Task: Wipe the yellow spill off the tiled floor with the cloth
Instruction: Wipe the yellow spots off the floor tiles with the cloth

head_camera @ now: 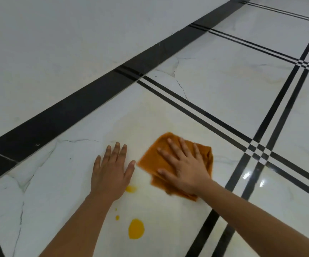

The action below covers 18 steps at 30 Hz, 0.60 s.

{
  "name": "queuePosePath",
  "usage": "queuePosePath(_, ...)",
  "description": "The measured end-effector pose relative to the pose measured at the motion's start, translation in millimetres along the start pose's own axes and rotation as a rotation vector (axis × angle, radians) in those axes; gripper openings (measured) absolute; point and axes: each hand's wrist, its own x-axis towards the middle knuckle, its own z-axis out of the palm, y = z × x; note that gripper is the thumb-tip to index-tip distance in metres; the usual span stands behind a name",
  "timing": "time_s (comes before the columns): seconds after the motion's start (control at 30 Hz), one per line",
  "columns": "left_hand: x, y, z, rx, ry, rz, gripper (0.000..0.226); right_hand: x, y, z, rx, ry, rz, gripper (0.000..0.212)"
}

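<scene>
- The right hand [184, 169] lies flat, fingers straight and spread, pressing an orange-brown cloth [204, 156] onto the tiled floor [224, 89].
- The cloth is soft, crumpled and roughly four-cornered, with one corner pointing past the fingertips.
- The left hand [111, 173] rests flat on glossy white marbled tile, holding nothing, with its thumb near the cloth.
- The yellow spill [136, 229] is an oval blob between the forearms, its long axis along the arms. A smaller patch lies beside the left wrist.

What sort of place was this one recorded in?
Likely an indoor room in a home or hall, seen from floor level. There is a glossy marble-look tiled floor with black lines, and a black band like skirting under a pale wall. The right hand presses a cloth near a yellow spill.
</scene>
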Motion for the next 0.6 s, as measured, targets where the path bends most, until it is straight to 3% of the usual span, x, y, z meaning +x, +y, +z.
queuePosePath(0.07,0.8,-9.6,-0.3,-0.027,0.019,-0.015,0.065,-1.0,13.3,-1.2,-0.013,0.039,0.010,0.062)
queuePosePath(0.2,-2.7,-25.9,3.3,-0.092,0.052,-0.110,0.062,83.6,16.1,-14.3,0.093,0.059,0.412,0.063)
queuePosePath(0.27,-8.8,-41.5,8.2,-0.074,0.070,-0.137,0.068,113.1,-13.1,-13.3,0.032,0.020,0.275,0.064)
queuePosePath(0.37,-22.3,-69.3,15.6,-0.073,0.111,-0.132,0.081,101.8,-43.3,-3.8,-0.059,-0.001,-0.176,0.061)
queuePosePath(0.4,-24.9,-76.1,16.6,-0.088,0.125,-0.141,0.081,94.8,-42.7,-1.6,-0.061,0.009,-0.248,0.062)
queuePosePath(0.43,-28.6,-83.5,18.3,-0.104,0.138,-0.157,0.080,97.0,-42.5,0.4,-0.064,0.022,-0.250,0.063)
queuePosePath(0.53,-40.2,-95.2,20.6,-0.121,0.124,-0.179,0.078,126.3,-63.6,1.2,0.027,0.055,0.109,0.061)
queuePosePath(0.6,-49.5,-99.9,21.1,-0.133,0.111,-0.180,0.077,128.7,-108.0,7.9,0.007,0.029,0.054,0.060)
